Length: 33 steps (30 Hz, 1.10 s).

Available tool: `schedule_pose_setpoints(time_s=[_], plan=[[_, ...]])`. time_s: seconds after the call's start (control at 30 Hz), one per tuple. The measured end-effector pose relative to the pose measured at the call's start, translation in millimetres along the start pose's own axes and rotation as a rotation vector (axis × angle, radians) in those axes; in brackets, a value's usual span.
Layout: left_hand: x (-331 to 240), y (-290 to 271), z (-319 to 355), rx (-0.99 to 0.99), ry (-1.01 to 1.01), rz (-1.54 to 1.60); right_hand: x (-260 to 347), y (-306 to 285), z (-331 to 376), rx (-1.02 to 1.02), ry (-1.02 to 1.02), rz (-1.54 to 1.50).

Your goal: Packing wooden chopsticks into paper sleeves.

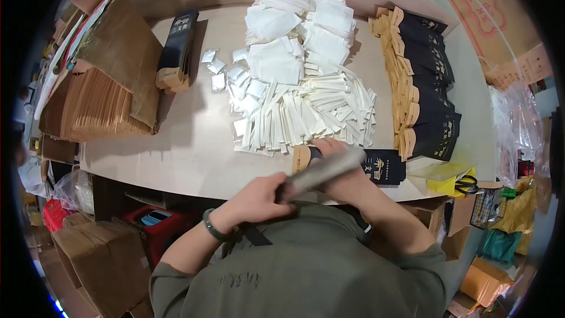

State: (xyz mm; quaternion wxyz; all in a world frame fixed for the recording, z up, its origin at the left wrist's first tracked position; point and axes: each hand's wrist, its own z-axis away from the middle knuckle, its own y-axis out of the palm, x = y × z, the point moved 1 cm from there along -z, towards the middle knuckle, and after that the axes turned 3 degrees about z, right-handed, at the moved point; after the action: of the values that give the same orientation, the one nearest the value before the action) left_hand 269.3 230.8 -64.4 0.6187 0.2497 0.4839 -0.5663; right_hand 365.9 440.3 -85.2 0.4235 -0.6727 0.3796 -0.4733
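Note:
My left hand (266,197) is closed around the near end of a long, flat grey thing (329,171), smeared by motion, so I cannot make out its kind. That thing slants up to the right across my right hand (341,187) and hides part of it. Bent fingers of the right hand show beyond it, close to a black packet (385,166) with a tan end, which lies along the table's near edge. Whether they grip anything is hidden. Just past my hands spreads a heap of narrow white paper strips (294,115).
White flat packets (273,23) are piled behind the strips, with small clear sachets (218,82) to their left. Rows of black-and-tan packets (426,88) line the right. A cardboard box (120,53) of brown sleeves and another black packet (178,41) stand left. Scissors (466,185) hang at the right edge.

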Motion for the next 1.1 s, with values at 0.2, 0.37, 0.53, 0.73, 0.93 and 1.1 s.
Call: schedule_pose_setpoints(time_s=[0.2, 0.37, 0.53, 0.73, 0.93, 1.1], plan=[[33, -27, -23, -0.477, -0.129, 0.021, 18, 12, -29, 0.017, 0.343, -0.031], [36, -27, -4, -0.572, -0.087, -0.349, 9, -1, -22, 0.315, 0.495, 0.009], [43, -20, 15, -0.636, -0.042, -0.37, 16, 3, -19, 0.34, 0.57, -0.001], [50, -14, 30, -0.654, -0.003, -0.487, 24, 14, -21, 0.248, 0.565, -0.011], [45, -23, 40, -0.548, 0.03, -0.545, 24, 27, -16, 0.055, 0.55, -0.045], [38, -44, 46, -0.343, 0.054, -0.649, 19, 31, -26, 0.104, 0.566, -0.175]])
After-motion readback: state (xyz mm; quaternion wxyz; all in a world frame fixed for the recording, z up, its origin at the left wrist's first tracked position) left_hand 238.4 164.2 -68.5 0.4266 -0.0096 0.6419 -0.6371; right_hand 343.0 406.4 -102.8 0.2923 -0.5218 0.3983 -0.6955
